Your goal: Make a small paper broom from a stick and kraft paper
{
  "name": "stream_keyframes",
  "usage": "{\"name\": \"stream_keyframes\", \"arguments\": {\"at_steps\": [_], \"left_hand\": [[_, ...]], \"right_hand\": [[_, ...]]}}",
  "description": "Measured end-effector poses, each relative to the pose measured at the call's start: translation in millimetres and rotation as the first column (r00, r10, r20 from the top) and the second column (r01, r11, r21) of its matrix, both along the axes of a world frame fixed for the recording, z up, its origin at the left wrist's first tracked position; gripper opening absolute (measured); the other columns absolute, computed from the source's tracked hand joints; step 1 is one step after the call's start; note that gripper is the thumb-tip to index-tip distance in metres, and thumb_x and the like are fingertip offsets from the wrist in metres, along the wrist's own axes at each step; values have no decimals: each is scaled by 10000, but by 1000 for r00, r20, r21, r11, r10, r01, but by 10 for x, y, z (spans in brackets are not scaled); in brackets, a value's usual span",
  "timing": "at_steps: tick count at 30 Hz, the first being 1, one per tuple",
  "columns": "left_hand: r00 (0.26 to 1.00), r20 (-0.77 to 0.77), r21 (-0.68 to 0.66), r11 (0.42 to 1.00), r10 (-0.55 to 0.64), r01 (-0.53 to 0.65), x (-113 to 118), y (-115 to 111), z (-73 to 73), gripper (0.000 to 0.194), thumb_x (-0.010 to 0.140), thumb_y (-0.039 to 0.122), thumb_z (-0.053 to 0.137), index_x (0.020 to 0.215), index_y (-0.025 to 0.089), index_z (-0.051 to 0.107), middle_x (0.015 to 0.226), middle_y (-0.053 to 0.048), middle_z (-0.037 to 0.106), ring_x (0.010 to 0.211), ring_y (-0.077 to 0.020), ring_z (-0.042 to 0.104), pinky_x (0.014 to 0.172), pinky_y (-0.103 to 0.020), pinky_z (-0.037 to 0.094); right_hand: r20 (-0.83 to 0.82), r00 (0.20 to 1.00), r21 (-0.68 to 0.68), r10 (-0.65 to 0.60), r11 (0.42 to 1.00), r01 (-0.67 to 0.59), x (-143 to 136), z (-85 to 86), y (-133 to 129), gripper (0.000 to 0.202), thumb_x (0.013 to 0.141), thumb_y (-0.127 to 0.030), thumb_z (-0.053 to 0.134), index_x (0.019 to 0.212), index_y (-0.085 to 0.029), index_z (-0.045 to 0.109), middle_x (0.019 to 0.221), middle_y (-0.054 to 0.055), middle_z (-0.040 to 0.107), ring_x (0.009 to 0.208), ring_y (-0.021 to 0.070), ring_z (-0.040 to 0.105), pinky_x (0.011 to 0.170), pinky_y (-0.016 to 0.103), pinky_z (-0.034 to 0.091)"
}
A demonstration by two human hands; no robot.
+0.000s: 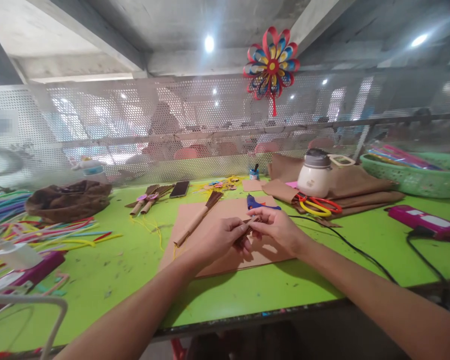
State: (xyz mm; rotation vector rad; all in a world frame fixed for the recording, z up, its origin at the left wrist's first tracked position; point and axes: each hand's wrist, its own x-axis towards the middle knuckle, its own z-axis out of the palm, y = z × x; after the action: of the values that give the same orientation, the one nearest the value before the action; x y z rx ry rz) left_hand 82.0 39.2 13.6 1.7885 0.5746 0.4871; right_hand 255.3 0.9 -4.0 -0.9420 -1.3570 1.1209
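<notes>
My left hand [219, 239] and my right hand [275, 227] meet over a brown cardboard sheet [210, 260] on the green table. Both hands pinch a small brown paper piece [252, 223] between their fingertips. A finished small broom [197, 219] with a rolled paper handle and dark bristles lies on the sheet to the left of my hands. A blue glue gun [258, 203] rests at the sheet's far edge, just beyond my right hand, with its black cord [345, 242] running off to the right.
Two more small brooms [150, 198] and a phone [179, 189] lie further back. Colourful pipe cleaners [48, 232] spread at the left beside a brown bag [69, 199]. A white jar [315, 175], scissors [318, 205], folded brown paper [360, 187], a green basket [416, 177] and a pink box [423, 221] stand at the right.
</notes>
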Motion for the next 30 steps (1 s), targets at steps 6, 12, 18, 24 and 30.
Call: {"name": "stream_keyframes", "arguments": {"at_steps": [6,12,18,24,30], "left_hand": [[983,-51,160,973,179,-169,23,-17,36,344,873,433,436,741,140,559,632,-50,636,564,-150,602,570,-275,459],[948,-89,261,926,305,-274,-28,7,79,350,872,415,428,659,160,539,619,-30,627,585,-149,580,578,-264,431],[988,0,124,981,151,-150,-6,7,36,352,883,439,416,711,160,544,638,-21,602,577,-131,550,581,-264,433],[967,-59,303,927,249,-221,11,-49,87,342,875,403,444,651,156,520,599,-1,538,565,-120,496,550,-245,386],[949,-44,356,893,311,-276,-48,158,-103,364,838,493,469,744,164,592,614,-1,572,563,-130,500,525,-246,364]], "right_hand": [[-31,1000,-42,-4,999,2,-1,-35,-11,437,680,-359,725,1023,-153,546,738,0,615,572,107,529,559,265,417],[-59,998,-58,22,998,-26,2,-38,-27,536,688,-290,733,1148,-172,485,734,-16,606,537,91,506,534,249,393],[-134,990,-77,38,996,-49,-13,-40,-22,320,711,-364,712,934,-154,618,768,15,617,647,114,534,572,248,392],[-55,998,-154,38,987,-46,-32,-72,-44,310,653,-392,749,790,-129,658,630,-12,586,514,77,450,497,228,337],[2,999,-216,42,975,-40,-33,-39,-69,307,655,-401,744,762,-131,646,531,-35,539,440,62,427,405,207,281]]}}
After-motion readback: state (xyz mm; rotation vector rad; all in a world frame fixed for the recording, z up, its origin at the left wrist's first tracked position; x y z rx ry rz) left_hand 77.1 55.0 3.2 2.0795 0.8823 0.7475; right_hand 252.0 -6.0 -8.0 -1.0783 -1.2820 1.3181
